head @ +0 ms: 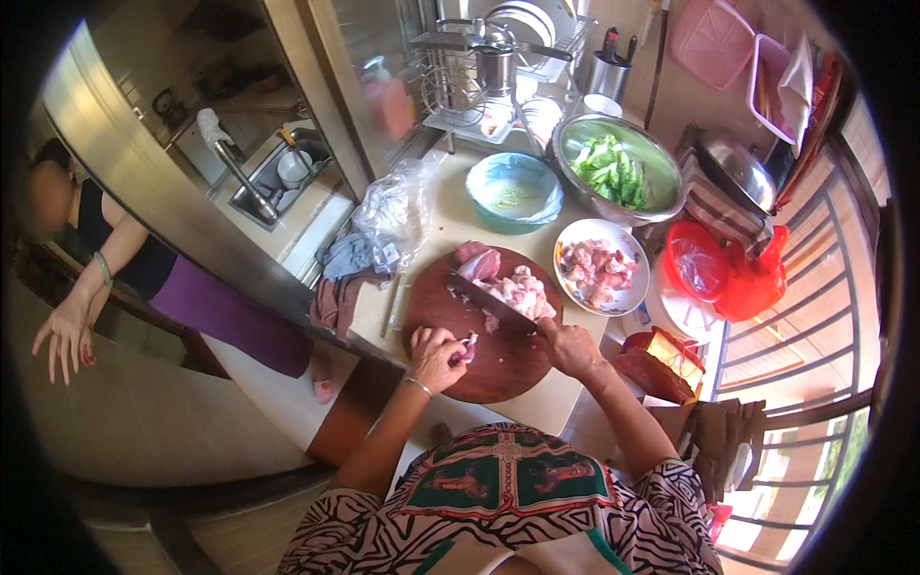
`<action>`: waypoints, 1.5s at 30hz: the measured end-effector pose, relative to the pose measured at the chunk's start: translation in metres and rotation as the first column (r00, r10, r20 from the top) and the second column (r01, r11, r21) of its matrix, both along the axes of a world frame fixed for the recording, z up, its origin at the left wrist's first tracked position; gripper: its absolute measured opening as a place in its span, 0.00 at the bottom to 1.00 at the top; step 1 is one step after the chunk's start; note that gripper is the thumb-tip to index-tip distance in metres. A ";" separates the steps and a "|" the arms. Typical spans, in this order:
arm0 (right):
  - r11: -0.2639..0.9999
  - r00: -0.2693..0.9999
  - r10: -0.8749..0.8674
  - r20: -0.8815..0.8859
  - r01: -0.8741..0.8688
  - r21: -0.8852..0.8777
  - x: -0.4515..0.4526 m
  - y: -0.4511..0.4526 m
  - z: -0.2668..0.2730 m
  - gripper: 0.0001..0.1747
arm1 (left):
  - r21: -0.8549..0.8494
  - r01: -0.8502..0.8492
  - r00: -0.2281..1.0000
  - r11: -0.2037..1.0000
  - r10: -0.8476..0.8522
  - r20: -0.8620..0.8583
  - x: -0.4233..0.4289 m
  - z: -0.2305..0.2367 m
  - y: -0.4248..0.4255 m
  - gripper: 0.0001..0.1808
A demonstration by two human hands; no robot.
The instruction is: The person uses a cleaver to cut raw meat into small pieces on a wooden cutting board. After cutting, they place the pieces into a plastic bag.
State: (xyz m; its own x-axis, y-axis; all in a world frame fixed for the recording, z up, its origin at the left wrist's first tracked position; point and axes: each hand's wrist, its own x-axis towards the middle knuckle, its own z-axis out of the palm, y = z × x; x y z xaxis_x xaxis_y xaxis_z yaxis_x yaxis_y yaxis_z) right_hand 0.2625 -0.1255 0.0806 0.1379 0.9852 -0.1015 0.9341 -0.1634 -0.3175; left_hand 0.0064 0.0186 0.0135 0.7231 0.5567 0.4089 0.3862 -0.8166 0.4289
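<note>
My right hand (573,350) grips the handle of a cleaver (496,303), whose broad blade lies across a round wooden chopping board (496,366). My left hand (435,359) holds a small piece of raw meat (467,349) over the board's near left part. Beyond the blade sits a heap of chopped raw meat (523,291), with a larger uncut chunk (478,261) at the board's far edge. To the right of the board, a white plate (563,294) carries more chopped meat pieces (600,269).
Behind the board stand a lined teal basin (514,224) and a steel bowl (668,169) of green leaves (611,169). Crumpled plastic bags (399,208) and cloths (345,298) lie left. A red basin (693,259) stands right. Beyond a metal-framed partition (215,208) is another person (93,273).
</note>
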 end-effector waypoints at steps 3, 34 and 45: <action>1.000 1.000 -0.010 0.013 0.010 -0.014 -0.001 0.000 0.002 0.16 | -0.048 0.016 1.000 0.999 -0.017 -0.004 -0.004 0.000 0.000 0.09; 0.998 0.994 0.058 -0.097 -0.054 0.046 -0.075 -0.031 0.018 0.17 | 0.078 -0.118 0.956 0.990 0.092 0.280 0.000 0.004 -0.025 0.10; 0.966 0.981 0.178 -0.078 -0.160 0.204 -0.069 -0.050 0.002 0.12 | 0.048 -0.151 0.962 0.987 0.136 0.239 0.008 -0.015 -0.023 0.08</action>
State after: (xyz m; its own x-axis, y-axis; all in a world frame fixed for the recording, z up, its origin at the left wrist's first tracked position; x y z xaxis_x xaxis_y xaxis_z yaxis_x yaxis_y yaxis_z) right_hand 0.1936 -0.1758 0.0827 -0.0333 0.9953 0.0909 0.9067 0.0683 -0.4163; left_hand 0.0139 -0.0046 -0.0016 0.5172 0.6145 0.5957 0.3966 -0.7889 0.4694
